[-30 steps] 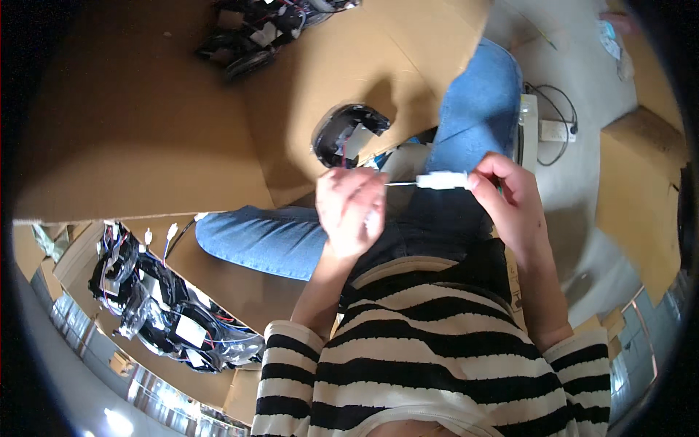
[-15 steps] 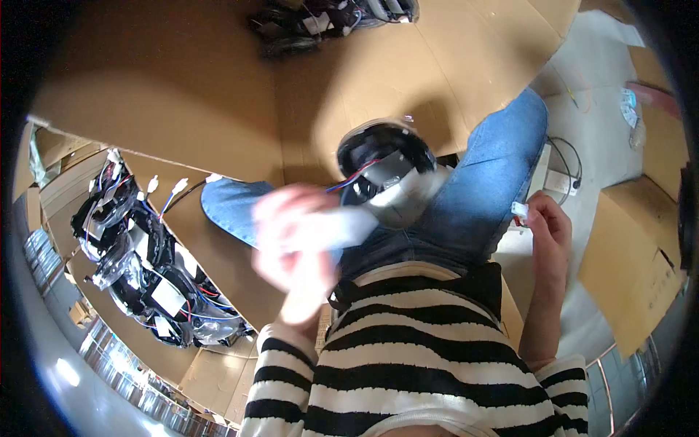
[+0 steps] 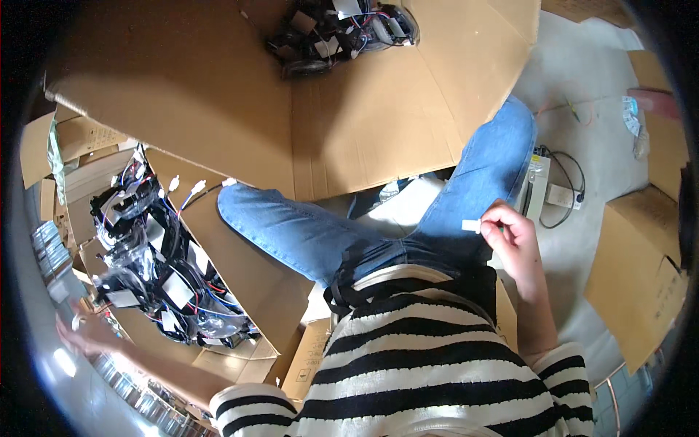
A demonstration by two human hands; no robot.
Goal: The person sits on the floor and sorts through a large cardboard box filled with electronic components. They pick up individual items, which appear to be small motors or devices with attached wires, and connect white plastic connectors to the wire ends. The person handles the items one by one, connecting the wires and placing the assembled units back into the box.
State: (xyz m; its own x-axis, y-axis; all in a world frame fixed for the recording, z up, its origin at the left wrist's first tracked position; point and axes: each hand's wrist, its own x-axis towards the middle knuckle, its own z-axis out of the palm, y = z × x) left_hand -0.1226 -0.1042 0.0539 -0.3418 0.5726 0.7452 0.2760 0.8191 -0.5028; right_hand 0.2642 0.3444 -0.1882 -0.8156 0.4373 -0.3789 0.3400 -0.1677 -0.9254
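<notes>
Right hand [image 3: 513, 244]: thumb and fingers pinched on 1 small white piece [image 3: 471, 225], gripping its right end; the free end points left. Piece is held up over the right thigh, kind unclear at this size. Left hand [image 3: 91, 336]: arm stretched far out to the left, fingers partly spread; blurred, can't tell if it grips anything. Nearest to it: left carton [image 3: 247, 306], with a heap of black wired parts [image 3: 171, 273] inside, clear plastic, white labels, red and blue wires. 2 white connectors [image 3: 186, 188] stick up by the heap's upper right edge.

Between the 2 hands: striped top [image 3: 437, 357], black and white, and blue jeans [image 3: 284, 226], knees apart. Ahead of the knees: large open carton [image 3: 378, 138], more black parts [image 3: 338, 36] at its far end. Right of the right knee: white power strip [image 3: 562, 195] on grey floor [image 3: 575, 65], black cable [image 3: 582, 171] looped beside it. Farther right: another open carton [image 3: 633, 269], flaps out.
</notes>
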